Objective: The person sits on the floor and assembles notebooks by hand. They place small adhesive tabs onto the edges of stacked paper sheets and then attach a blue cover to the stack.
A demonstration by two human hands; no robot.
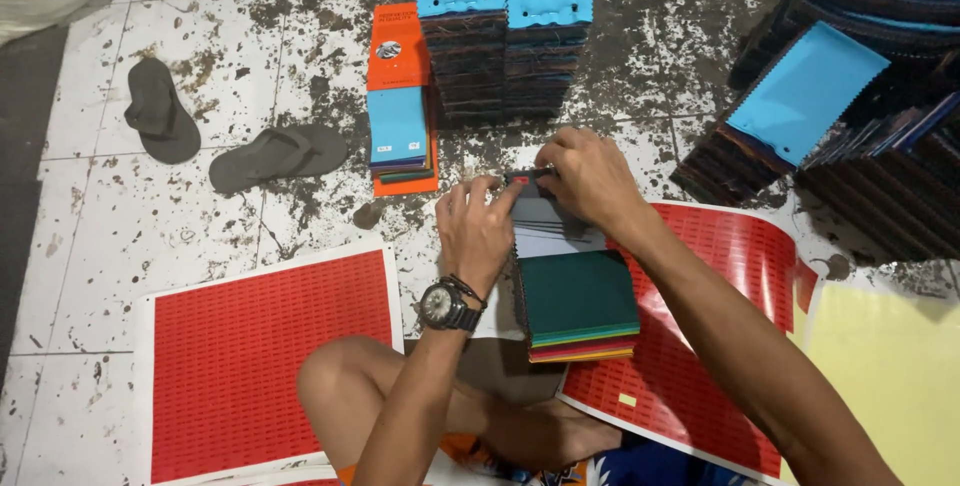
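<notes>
Dark green fabric is topping the swatch book [578, 306], a thick fan of coloured cloth leaves that is lying on the tiled floor [150, 236] just in front of the person's bent knee. Both hands are working at its far bound end: the left hand [478, 228], wearing a black wristwatch, is pinching the grey leaves there with fingers curled shut, and the right hand [590, 178] is closing over the same end from above. The leaves are looking soft, light and floppy, likely to splay unless gripped at the stiff bound edge. Left of the book, a red sticker sheet [265, 366] is lying flat; another red sheet [715, 316] is running under the book's right side, leaving little bare floor nearby. Beyond the book, a smaller orange-backed sample card [400, 96] and tall blue-topped swatch stacks [503, 31] are standing close. Further left, two grey sandals [215, 141] are sitting where the floor is opening out.
</notes>
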